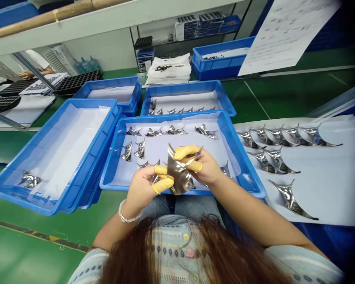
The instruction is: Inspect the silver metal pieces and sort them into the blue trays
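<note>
Lying on white paper by the near left corner of the leftmost blue tray, one shiny metal piece keeps apart from the rest. Just right of it stands the middle blue tray, with four pieces strung along its far edge and two more beside its left edge. Over the middle of its near edge, the left hand, yellow covers on its fingers, has its grip pinched on the left side of a curved, pointed held piece. The right hand, covered likewise, grasps the same piece at its upper right. Under both hands I can see other pieces, partly hidden. Past the tray's right edge, a white sheet carries more pieces in rows, a single one nearest the person.
</note>
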Action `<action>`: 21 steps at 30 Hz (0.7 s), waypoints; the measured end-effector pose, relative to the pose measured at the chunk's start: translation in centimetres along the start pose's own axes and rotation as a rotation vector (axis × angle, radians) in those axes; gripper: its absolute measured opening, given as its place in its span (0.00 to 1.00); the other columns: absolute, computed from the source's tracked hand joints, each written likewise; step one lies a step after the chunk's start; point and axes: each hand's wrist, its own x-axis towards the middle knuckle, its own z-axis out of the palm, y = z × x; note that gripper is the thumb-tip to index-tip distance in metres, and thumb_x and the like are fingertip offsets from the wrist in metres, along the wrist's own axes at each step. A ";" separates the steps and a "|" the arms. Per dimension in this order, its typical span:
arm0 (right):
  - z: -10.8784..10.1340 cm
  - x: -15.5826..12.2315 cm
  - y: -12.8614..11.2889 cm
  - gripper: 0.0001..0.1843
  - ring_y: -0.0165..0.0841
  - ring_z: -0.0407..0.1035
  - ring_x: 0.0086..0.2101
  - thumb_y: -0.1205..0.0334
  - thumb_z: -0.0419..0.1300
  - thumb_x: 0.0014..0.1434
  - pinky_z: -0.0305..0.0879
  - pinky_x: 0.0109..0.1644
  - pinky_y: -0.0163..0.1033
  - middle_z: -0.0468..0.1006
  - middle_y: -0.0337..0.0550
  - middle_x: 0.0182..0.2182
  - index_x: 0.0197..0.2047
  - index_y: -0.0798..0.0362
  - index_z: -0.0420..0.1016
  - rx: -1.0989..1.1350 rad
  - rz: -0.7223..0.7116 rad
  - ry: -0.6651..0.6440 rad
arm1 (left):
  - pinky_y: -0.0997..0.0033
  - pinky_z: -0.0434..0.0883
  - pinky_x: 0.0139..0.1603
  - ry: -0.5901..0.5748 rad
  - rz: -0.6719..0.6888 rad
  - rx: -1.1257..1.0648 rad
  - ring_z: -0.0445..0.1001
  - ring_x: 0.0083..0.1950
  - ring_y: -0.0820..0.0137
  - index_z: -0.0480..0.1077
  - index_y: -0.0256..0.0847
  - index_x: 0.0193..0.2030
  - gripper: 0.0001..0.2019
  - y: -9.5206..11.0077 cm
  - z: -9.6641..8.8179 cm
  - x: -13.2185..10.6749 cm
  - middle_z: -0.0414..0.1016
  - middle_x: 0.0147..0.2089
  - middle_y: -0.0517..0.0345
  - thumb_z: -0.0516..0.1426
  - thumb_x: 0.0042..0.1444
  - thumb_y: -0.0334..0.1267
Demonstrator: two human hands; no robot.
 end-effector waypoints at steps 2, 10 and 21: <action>0.3 -0.8 -0.1 0.19 0.25 0.60 0.20 0.46 0.74 0.49 0.55 0.21 0.31 0.77 0.38 0.29 0.40 0.47 0.81 0.027 -0.008 0.084 | 0.71 0.70 0.35 0.072 0.089 0.130 0.72 0.30 0.70 0.80 0.39 0.30 0.12 0.4 0.2 -0.6 0.78 0.28 0.58 0.69 0.52 0.47; 1.9 -3.9 -1.3 0.10 0.28 0.60 0.23 0.53 0.73 0.53 0.56 0.24 0.35 0.70 0.38 0.25 0.33 0.49 0.84 -0.057 -0.240 0.235 | 0.69 0.65 0.32 0.245 0.579 0.635 0.68 0.26 0.73 0.78 0.43 0.31 0.08 1.5 0.6 -1.2 0.75 0.23 0.63 0.66 0.57 0.43; 2.7 -4.5 -2.5 0.04 0.28 0.65 0.25 0.59 0.71 0.57 0.58 0.26 0.35 0.75 0.40 0.28 0.36 0.47 0.85 -0.159 -0.320 0.207 | 0.67 0.62 0.36 0.225 0.742 0.777 0.68 0.30 0.72 0.76 0.44 0.35 0.05 1.6 0.7 -1.6 0.73 0.25 0.64 0.64 0.61 0.40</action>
